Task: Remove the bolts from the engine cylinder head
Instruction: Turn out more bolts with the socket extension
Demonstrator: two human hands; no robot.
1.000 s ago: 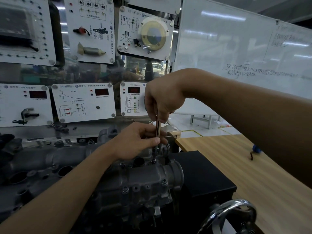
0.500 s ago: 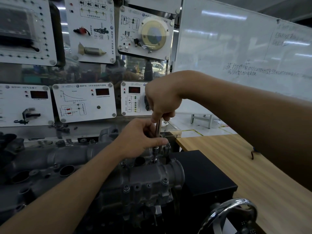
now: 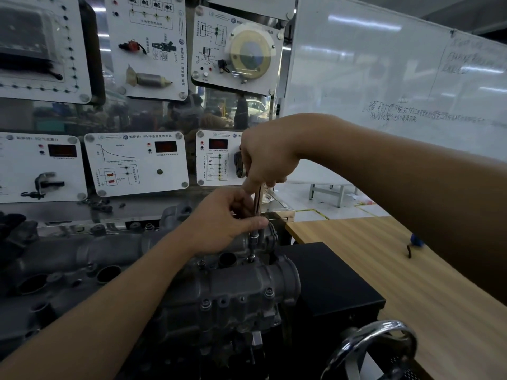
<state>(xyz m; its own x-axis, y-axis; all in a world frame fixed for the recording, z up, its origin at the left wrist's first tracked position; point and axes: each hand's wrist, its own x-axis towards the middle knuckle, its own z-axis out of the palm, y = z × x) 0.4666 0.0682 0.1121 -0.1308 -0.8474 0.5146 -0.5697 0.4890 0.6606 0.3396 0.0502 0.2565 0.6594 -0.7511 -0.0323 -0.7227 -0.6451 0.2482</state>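
One chrome handwheel (image 3: 370,349) nearest, low on the right, in front of a black box (image 3: 329,283). Just left of the box, centre frame, the grey cylinder head (image 3: 233,292), with several bolts (image 3: 206,304) seated in its near face. Up on its top face, a socket (image 3: 253,238) pointing straight down, fitted on the end of a slim upright driver shaft (image 3: 258,200); hides whatever bolt sits beneath.

Left hand (image 3: 222,223) in from the lower left, fingers and thumb curled close round the lower shaft just above the socket. Pinches it there. Right hand (image 3: 266,157) directly above, wrist bent over, fingers clamped round the dark handle (image 3: 238,164) at the tool's top, one finger reaching down beside the shaft.

Off to the right, a wooden table (image 3: 411,283) with a small blue-tipped item (image 3: 416,239) on it, too small to tell. To the left, more grey castings (image 3: 68,259) with round ports. Behind it all, white training panels (image 3: 137,160) with red displays, then a whiteboard (image 3: 384,64) with faint handwriting.
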